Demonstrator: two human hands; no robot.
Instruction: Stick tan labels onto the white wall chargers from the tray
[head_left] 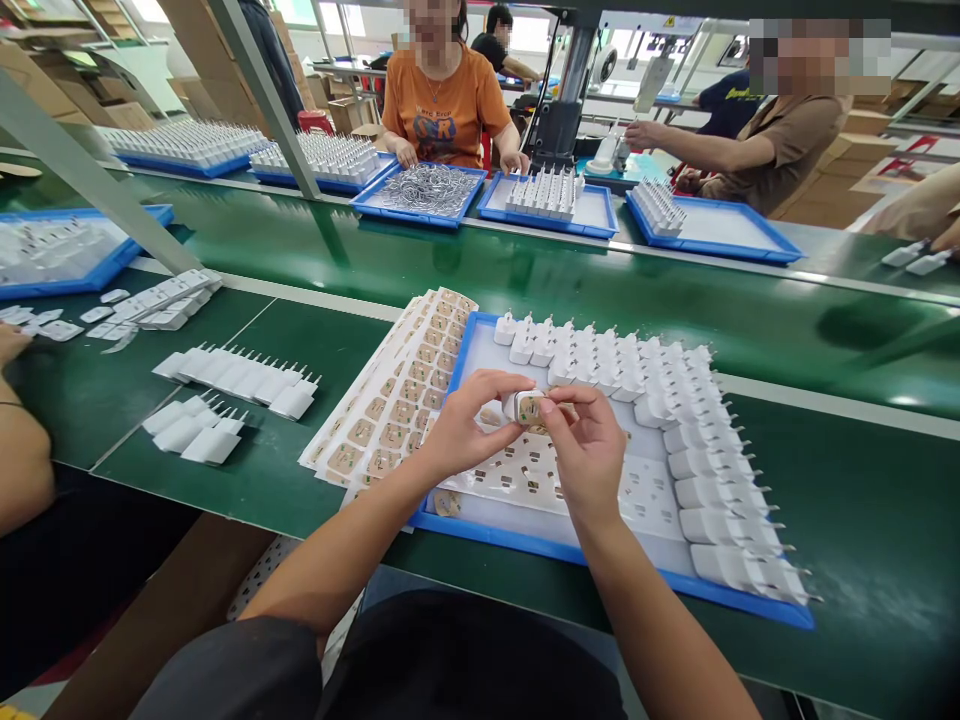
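Above the blue-rimmed tray [517, 540], my left hand [476, 415] pinches a white plug adapter [517, 406] between thumb and fingers. My right hand [589, 445] is closed at the adapter's right side, its fingertips on a small tan sticker [529, 409] on the end face. Several rows of white adapters [701, 465], pins outward, line the tray's back and right side. Under my hands lies a partly used sticker sheet [506, 480]. More sheets of tan stickers [409, 395] overlap the tray's left edge.
On the green table at left stand white adapters in two groups [240, 375] [196, 425]. Beyond runs a green conveyor [345, 250], with blue trays [731, 232] along its far side. A person in orange [446, 105] sits opposite; another person's arm [22, 450] is at the left edge.
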